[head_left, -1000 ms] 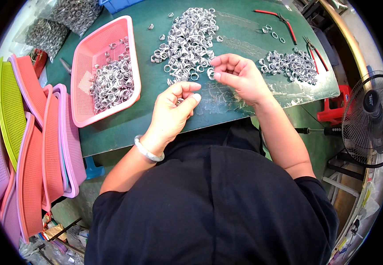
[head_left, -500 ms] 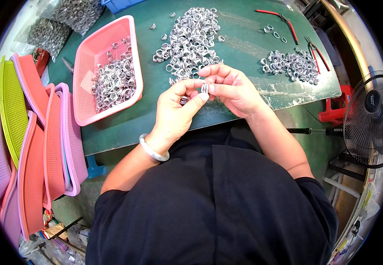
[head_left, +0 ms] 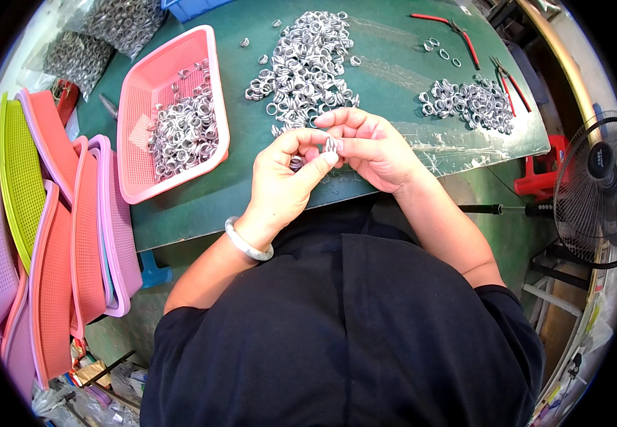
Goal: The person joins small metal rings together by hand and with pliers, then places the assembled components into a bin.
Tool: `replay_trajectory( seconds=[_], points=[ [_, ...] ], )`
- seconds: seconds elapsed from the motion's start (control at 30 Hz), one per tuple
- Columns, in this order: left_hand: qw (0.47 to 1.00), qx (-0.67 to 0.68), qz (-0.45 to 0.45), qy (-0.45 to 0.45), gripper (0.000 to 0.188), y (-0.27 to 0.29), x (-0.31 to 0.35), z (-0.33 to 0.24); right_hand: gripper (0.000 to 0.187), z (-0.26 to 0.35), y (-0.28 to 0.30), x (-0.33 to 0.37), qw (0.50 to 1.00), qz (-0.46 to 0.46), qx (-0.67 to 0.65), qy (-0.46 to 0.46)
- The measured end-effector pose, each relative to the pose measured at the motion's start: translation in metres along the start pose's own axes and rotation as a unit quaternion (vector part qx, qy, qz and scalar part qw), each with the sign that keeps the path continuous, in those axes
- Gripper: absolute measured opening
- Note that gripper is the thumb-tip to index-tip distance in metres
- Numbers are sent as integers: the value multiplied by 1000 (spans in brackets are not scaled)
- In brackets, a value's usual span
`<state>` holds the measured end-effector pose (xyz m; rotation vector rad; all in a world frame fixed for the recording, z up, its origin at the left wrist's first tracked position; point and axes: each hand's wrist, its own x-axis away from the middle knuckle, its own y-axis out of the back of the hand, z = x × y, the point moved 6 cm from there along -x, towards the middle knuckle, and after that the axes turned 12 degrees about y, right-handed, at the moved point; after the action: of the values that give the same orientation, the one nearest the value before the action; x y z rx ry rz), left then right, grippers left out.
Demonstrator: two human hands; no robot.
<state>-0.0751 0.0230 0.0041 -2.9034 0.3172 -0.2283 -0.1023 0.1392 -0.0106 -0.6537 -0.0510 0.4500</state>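
Note:
A silver metal ring is pinched between the fingertips of both hands, over the near edge of the green table. My left hand, with a pale bangle on its wrist, grips the ring by thumb and forefinger, and another ring or more sits in its curled fingers. My right hand holds the same ring from the other side, its fingers bent. Just beyond the hands lies a large heap of similar rings. A pink basket to the left holds many more rings.
A smaller ring pile lies at the right, near two red-handled pliers and a few loose rings. Stacked plastic baskets stand on the left. Bags of rings rest at the far left. A fan stands at the right.
Both hands stay almost in place, the fingertips shifting slightly around the ring, which appears turned a little. The piles and basket are unchanged.

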Motion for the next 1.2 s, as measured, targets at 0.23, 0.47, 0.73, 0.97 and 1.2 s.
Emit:
replay_trajectory(
  seconds=[0.23, 0.47, 0.73, 0.97, 1.2],
  points=[
    [1000, 14, 1, 8, 15, 0, -1, 2, 26, -2, 0, 1, 1000, -4, 0, -11],
    [1000, 20, 2, 24, 14, -1, -1, 4, 26, -4, 0, 2, 1000, -8, -12, -15],
    [1000, 13, -3, 21, 14, 1, -2, 5, 25, -5, 0, 4, 999, -16, -20, -25],
    [999, -35, -8, 0, 18, 3, 0, 4, 28, -1, 0, 3, 1000, -10, 11, 23],
    [998, -41, -34, -16, 18, 4, 3, 1, 34, 20, -6, 8, 927, 30, 287, 242]
  ],
)
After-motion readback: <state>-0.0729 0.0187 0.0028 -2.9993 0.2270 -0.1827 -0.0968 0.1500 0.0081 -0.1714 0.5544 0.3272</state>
